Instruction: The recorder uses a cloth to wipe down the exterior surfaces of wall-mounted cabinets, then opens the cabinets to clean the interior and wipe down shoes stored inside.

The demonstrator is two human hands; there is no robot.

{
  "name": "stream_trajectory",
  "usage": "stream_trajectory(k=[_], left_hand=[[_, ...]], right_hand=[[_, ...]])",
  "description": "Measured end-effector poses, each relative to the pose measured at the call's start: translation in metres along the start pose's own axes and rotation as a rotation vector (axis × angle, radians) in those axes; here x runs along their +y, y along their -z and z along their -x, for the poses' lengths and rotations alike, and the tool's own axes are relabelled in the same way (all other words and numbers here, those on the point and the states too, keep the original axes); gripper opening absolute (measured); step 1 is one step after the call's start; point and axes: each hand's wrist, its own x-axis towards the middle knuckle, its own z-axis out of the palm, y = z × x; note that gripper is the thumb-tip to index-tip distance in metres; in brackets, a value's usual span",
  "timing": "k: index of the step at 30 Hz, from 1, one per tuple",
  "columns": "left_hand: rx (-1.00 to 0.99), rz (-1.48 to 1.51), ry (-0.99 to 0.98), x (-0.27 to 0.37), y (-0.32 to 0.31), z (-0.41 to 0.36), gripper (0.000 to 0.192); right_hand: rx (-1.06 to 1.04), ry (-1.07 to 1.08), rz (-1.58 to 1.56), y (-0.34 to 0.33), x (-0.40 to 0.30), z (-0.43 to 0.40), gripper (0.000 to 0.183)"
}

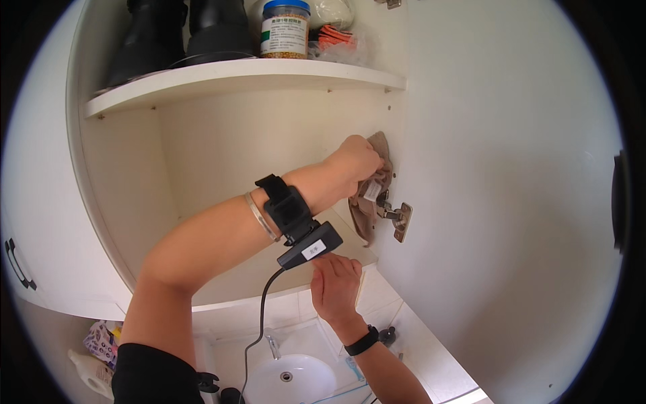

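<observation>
A crumpled brown cloth (379,151) with a white tag is in the grip of my left hand (357,157). The cloth lies against the inner right side wall of the white cabinet, beside a metal hinge (398,220), and part of it hangs below the hand. A black strapped device (290,212) with a cable and a silver bangle (261,217) are around my left forearm. Lower down, my right hand (337,288) is at the front edge of the cabinet floor (282,293), fingers bent. Whether it grips the edge is not visible. A black band (362,341) circles its wrist.
On the upper shelf (242,76) stand black boots (217,30), a blue-lidded jar of pellets (285,30) and bagged items (335,38). The open cabinet door (509,177) fills the right. Below are a washbasin (298,386), a faucet (273,347) and a white jug (93,373).
</observation>
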Motion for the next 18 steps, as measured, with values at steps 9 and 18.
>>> stream_trajectory(k=[9, 18], left_hand=[[0.365, 0.03, 0.13, -0.025, 0.029, -0.052, 0.009], [0.127, -0.289, -0.242, -0.006, -0.006, -0.001, 0.038]], right_hand=[[0.031, 0.027, -0.02, -0.004, -0.005, -0.005, 0.019], [-0.023, 0.002, 0.078, -0.004, 0.001, 0.0, 0.02]])
